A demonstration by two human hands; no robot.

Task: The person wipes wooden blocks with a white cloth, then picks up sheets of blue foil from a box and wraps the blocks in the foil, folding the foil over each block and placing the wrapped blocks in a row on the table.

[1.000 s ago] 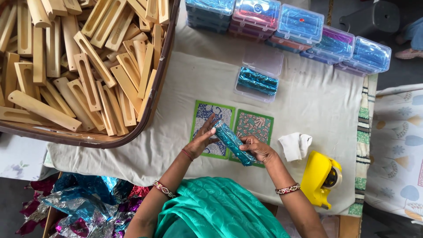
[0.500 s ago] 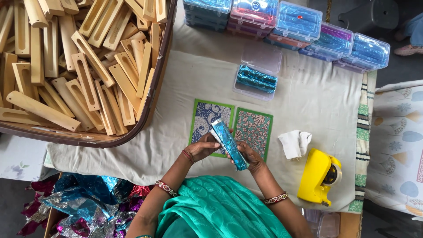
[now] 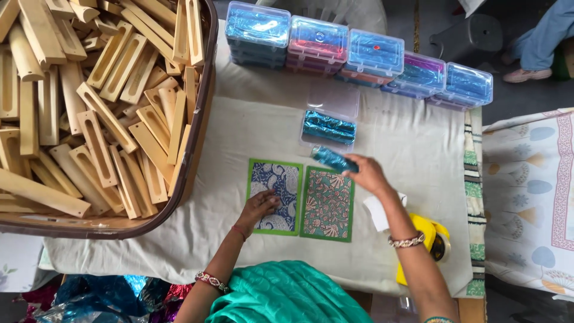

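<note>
Two patterned cards are lying side by side on the cloth — a blue-patterned card (image 3: 275, 196) and a red-patterned card (image 3: 327, 204). Five lidded clear boxes (image 3: 361, 57) are standing in a row along the far edge; one open clear box (image 3: 330, 124) is sitting before them. One yellow tape dispenser (image 3: 423, 241) is showing — wooden pieces (image 3: 101, 101) too many to count.

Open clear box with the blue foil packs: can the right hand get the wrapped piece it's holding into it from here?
Probably yes. The right hand holds the blue wrapped piece just beside the open clear box, and nothing lies between them.

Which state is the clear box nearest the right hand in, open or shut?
Open: the clear box shows blue foil rolls uncovered, near the right hand.
</note>
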